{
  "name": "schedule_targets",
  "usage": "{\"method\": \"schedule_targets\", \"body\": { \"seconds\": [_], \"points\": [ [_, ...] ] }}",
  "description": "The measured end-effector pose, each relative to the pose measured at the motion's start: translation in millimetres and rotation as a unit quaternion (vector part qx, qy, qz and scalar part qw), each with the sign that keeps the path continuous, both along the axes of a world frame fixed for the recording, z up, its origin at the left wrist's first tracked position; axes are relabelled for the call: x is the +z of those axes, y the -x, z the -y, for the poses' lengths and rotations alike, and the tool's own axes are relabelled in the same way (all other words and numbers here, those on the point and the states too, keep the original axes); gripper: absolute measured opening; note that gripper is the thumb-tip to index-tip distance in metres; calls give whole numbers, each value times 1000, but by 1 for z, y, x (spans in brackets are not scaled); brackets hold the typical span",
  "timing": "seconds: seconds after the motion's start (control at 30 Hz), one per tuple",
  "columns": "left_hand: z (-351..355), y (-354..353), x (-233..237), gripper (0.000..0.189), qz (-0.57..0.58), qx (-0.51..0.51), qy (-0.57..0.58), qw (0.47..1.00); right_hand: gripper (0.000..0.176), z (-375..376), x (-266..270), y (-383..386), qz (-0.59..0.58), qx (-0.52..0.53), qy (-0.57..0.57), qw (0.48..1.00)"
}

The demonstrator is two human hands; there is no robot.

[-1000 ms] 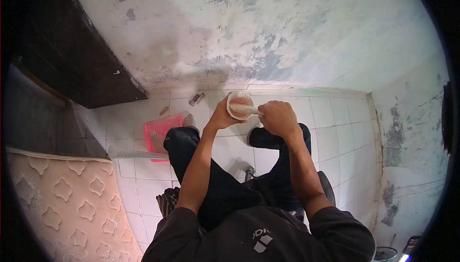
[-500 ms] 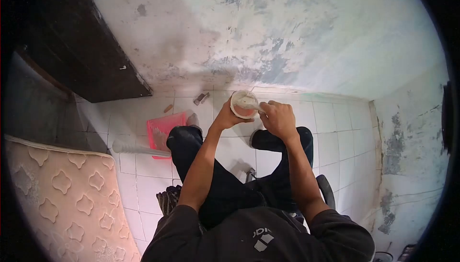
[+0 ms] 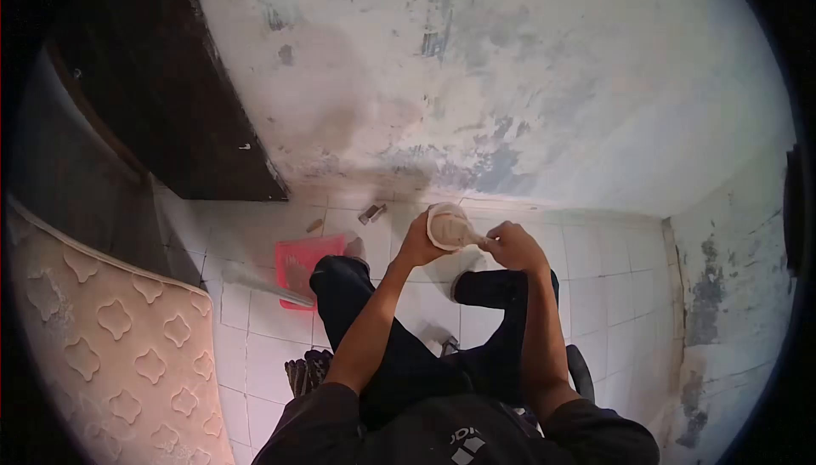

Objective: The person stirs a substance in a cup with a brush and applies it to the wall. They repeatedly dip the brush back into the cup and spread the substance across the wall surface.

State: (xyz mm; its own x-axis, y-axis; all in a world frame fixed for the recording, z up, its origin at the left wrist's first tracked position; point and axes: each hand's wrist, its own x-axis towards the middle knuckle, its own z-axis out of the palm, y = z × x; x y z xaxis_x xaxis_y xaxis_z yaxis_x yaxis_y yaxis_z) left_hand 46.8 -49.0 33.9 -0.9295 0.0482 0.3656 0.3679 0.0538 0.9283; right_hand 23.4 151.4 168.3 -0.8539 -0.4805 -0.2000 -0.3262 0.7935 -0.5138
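Note:
My left hand (image 3: 419, 245) is wrapped round a pale round tub (image 3: 437, 212), tilted so that its mouth faces the camera. Whitish material shows inside it. My right hand (image 3: 517, 248) grips the handle of a whitish tool (image 3: 460, 231), whose broad end lies over the tub's mouth. Both hands are in front of my bent knees, above the tiled floor.
A pink dustpan (image 3: 293, 265) with a pale handle lies left of my leg. Near the patchy wall (image 3: 476, 82) are a small scraper-like tool (image 3: 371, 213) and a brown piece (image 3: 314, 225). A quilted mattress (image 3: 119, 354) is at lower left, a dark door (image 3: 170, 82) at upper left.
The view has shifted, so the floor and hands sit lower in it. The tub's mouth has turned more toward the camera, and the tool's broad end now covers more of it.

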Motion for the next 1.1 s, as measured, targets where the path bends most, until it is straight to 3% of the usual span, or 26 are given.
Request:
{"method": "schedule_targets", "body": {
  "seconds": [0.03, 0.1, 0.2, 0.3, 0.5, 0.8, 0.9, 1.1],
  "points": [
    [-3, 0, 0, 80, 7, 9, 3, 1000, 28, -3, -2, -1, 38, -18, -2, 999],
    [-8, -1, -1, 81, 22, 11, 5, 1000, 33, -9, -14, -3, -5, 2, 45, 999],
    [-11, 0, -2, 78, 17, 20, -15, 1000, 35, -6, -7, -3, 106, -50, 66, 991],
    [-12, 0, -4, 80, 36, 11, -32, 999, 34, -12, -22, -4, 163, -72, 155, 972],
    [-14, 2, -6, 78, 31, 3, -42, 999, 25, -6, -17, -6, 253, -94, 221, 937],
    [-8, 1, -5, 75, 18, -14, -48, 999, 31, -9, -31, -1, 311, -78, 273, 907],
    [-2, 6, -10, 75, 29, -17, -47, 998, 30, -10, -34, 1, 257, -75, 228, 936],
    [15, 3, -2, 78, 22, 14, -22, 999, 29, -18, -24, -6, 257, -103, 251, 928]
  ]
}}
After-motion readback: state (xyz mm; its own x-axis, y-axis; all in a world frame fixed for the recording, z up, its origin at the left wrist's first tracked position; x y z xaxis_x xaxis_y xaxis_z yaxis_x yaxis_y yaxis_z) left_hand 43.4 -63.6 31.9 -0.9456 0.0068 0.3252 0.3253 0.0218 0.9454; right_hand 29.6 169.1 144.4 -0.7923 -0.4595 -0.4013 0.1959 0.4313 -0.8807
